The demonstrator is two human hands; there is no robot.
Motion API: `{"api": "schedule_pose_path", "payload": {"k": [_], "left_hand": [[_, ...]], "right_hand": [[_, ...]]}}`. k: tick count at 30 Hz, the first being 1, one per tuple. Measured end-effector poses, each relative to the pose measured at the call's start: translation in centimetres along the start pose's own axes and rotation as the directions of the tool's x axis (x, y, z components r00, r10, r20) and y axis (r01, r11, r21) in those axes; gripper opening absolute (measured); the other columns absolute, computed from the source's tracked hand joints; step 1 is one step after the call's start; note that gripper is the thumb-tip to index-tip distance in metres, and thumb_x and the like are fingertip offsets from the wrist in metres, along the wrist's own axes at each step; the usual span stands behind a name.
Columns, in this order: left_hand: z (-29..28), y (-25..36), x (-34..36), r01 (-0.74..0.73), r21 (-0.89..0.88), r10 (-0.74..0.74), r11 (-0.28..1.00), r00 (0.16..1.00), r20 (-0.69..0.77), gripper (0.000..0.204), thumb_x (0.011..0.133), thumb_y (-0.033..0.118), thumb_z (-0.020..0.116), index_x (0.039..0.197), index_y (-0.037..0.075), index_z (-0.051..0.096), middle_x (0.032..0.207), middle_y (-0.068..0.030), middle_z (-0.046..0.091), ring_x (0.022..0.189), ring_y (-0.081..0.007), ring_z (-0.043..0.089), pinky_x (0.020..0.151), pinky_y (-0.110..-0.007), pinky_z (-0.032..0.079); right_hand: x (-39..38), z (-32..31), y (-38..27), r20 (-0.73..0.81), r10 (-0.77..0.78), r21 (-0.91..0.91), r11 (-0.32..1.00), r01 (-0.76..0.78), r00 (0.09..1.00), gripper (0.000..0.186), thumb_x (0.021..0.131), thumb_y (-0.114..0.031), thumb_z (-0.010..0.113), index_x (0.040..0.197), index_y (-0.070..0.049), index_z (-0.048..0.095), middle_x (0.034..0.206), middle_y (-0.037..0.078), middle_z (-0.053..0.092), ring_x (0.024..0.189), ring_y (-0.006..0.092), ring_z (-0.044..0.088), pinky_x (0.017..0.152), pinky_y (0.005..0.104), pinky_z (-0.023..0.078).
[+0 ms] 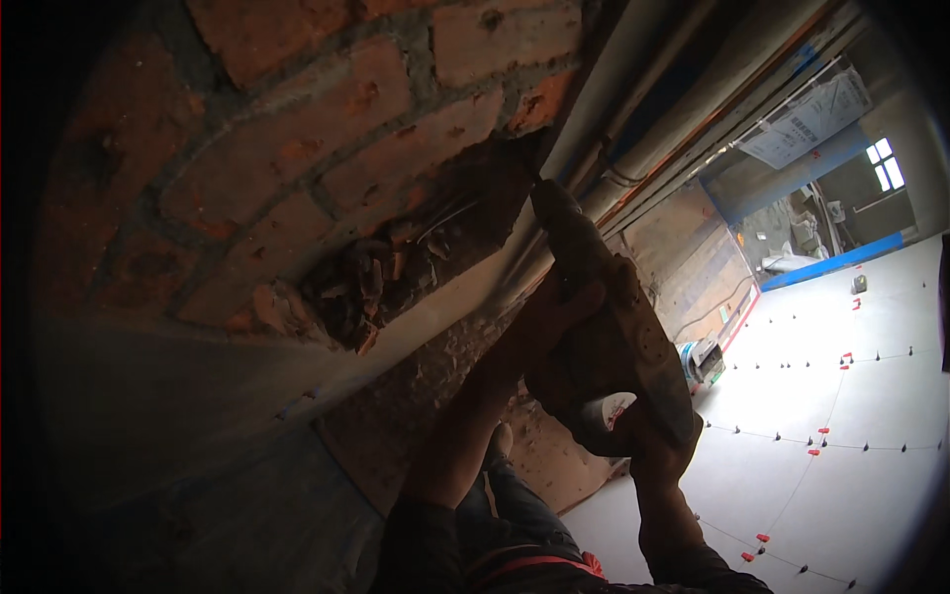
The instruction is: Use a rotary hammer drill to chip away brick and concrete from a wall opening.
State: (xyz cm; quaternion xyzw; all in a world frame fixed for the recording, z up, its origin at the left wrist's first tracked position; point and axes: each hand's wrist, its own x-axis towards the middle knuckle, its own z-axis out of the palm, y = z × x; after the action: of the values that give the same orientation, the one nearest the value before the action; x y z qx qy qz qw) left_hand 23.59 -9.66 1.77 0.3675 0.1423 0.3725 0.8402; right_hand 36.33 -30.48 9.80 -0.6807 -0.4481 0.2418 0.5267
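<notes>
Our dark power drill [641, 322] lies nearest the camera, slanting up across the middle of the view, its front end at the right end of a broken-out recess [465, 203] in the brick wall [287, 173]. We hold it with 2 hands: our left hand [574, 302] grasps the body partway along, and our right hand [661, 441] is closed around the rear handle. We cannot tell whether a finger presses the trigger, nor, in the shadow, whether the tip touches masonry.

We judge the step in hand to be cutting into the brick at the recess. The next move, as we read it, calls for firm support from both hands and a steady angle, with the tip kept off the pipes [705, 97] just beside it.

Broken brick pieces [371, 282] lie loose in the recess, behind a pale edge [440, 317]. Below, we see more rubble [430, 381] near our shoe [501, 441]. Farther right spreads a pale tiled floor [792, 505] dotted with red clips [814, 452].
</notes>
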Motion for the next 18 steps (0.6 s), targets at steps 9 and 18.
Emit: {"api": "schedule_pose_path", "payload": {"k": [9, 18], "left_hand": [[-1.5, -0.2, 0.6, 0.097, 0.181, -0.084, 0.979, 0.993, -0.078, 0.082, 0.103, 0.035, 0.080, 0.165, 0.002, 0.038, 0.155, -0.0151, 0.059, 0.143, -0.0261, 0.057, 0.120, -0.041, 0.047], [-5.9, -5.2, -1.3, 0.134, 0.680, 0.002, 0.721, 0.981, -0.196, 0.074, 0.096, 0.043, 0.087, 0.150, 0.001, 0.057, 0.137, -0.0122, 0.070, 0.131, -0.0234, 0.065, 0.115, -0.040, 0.050]], "right_hand": [[-0.8, 1.6, 4.9, -0.008, 0.166, 0.183, 0.970, -0.162, 0.986, 0.007, 0.095, 0.004, 0.068, 0.089, 0.002, 0.071, 0.079, 0.008, 0.071, 0.072, 0.0192, 0.071, 0.064, 0.0331, 0.055], [-5.6, 7.0, 20.1, 0.175, 0.324, 0.706, 0.617, -0.348, 0.930, 0.026, 0.105, -0.018, 0.059, 0.101, 0.006, 0.071, 0.090, 0.012, 0.072, 0.081, 0.0223, 0.070, 0.076, 0.0356, 0.057]]}}
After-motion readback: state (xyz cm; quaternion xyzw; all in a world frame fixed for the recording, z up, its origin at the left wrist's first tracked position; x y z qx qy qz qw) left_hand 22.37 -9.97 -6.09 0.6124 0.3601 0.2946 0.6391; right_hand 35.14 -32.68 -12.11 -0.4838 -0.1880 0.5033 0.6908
